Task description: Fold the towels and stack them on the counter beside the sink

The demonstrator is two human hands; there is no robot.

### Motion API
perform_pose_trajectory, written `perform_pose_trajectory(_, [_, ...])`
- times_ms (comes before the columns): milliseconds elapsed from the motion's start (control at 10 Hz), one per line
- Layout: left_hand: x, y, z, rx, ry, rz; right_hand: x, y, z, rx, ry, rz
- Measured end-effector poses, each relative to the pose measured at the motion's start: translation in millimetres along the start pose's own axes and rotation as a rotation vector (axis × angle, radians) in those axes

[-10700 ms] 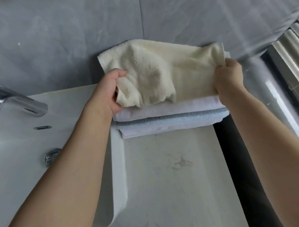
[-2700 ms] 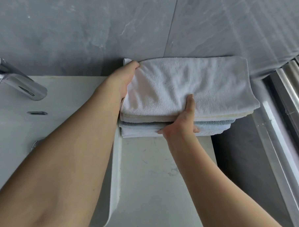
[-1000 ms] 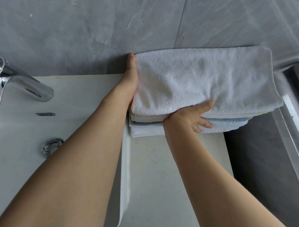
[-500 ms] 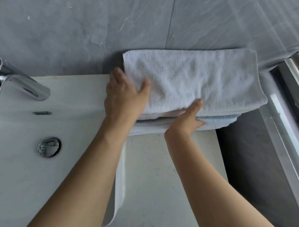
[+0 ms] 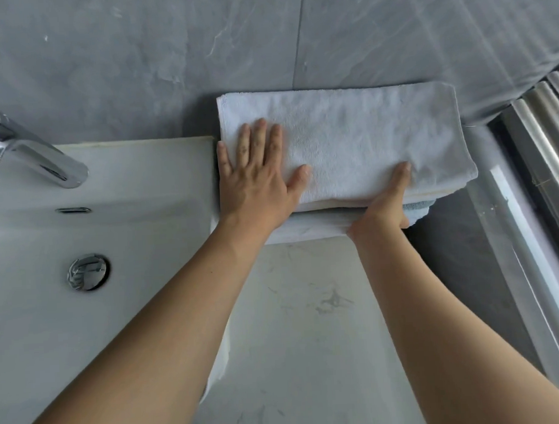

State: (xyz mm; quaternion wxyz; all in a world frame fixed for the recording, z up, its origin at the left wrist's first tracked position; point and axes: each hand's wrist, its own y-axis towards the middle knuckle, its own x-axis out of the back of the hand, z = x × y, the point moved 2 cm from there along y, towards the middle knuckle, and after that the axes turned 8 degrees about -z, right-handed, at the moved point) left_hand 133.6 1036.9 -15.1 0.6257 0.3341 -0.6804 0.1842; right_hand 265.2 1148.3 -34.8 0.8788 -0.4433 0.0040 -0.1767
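A stack of folded towels sits on the pale counter [image 5: 308,322] against the grey wall, right of the sink [image 5: 84,316]. The top towel [image 5: 358,138] is white and lies flat. Under it a cream towel's edge [image 5: 431,194], a light blue towel [image 5: 415,207] and a white bottom towel [image 5: 304,230] show at the front. My left hand [image 5: 257,177] presses flat on the top towel's left part, fingers straight. My right hand [image 5: 383,204] holds the stack's front edge, thumb on top and fingers tucked out of sight among the layers.
A chrome faucet [image 5: 35,155] stands at the far left over the white sink, with its drain [image 5: 88,272] and overflow slot [image 5: 73,210]. The counter ends just right of the stack, over a dark floor. Metal rails [image 5: 540,136] run along the right edge.
My left hand has slid further onto the top towel and flattened out. My right hand has moved right along the front edge of the stack.
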Motion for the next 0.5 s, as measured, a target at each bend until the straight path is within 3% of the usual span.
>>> perform_pose_trajectory(100, [4, -4, -3, 0.019, 0.024, -0.013, 11, 18, 25, 0.107, -0.003, -0.013])
perform_pose_trajectory(200, [8, -10, -4, 0.025, 0.057, -0.053, 18, 35, 53, 0.191, -0.003, 0.089])
perform_pose_trajectory(400, [13, -29, -28, -0.073, -0.002, -0.159, 34, 42, 68, 0.266, -0.114, 0.153])
perform_pose_trajectory(500, [15, -42, -33, -0.114, -0.064, -0.18, 46, 36, 58, 0.469, -0.119, 0.103])
